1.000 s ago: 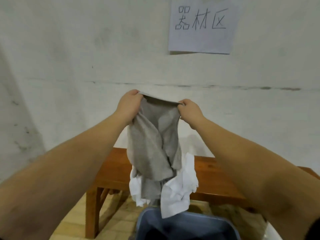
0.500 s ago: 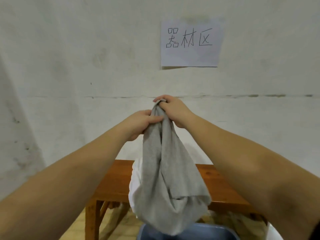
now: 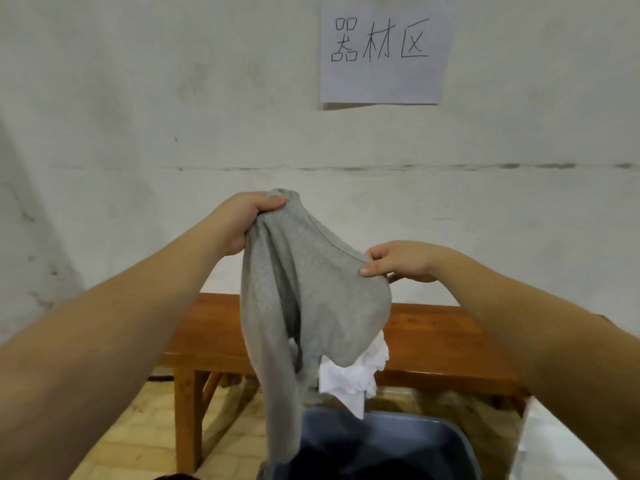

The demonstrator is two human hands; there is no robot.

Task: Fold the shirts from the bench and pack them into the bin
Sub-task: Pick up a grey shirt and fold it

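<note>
Bin (image 3: pixel 460 445) nearest, blue, directly below both hands, dark inside. Just above its rim, tail of grey shirt (image 3: pixel 311 289) dangling down from the left hand, beside white shirt (image 3: pixel 349 379) spilling off bench (image 3: pixel 450 341) under the right hand. Higher up, grey shirt held in mid-air: left hand (image 3: pixel 242 220) closed round a bunched top corner, right hand (image 3: pixel 398 261) lower and well apart, pinching an edge between thumb and fingers. Cloth sagging in a slack curve between the two grips. Judged soft, light and limp, no stiffness to hold a crease unaided; likely to slump if gripped at one point. Best taken at seams or shoulders, two spread corners pulled taut. Beyond the hands, wall (image 3: pixel 138 133) with handwritten paper sign (image 3: pixel 384 50).
</note>
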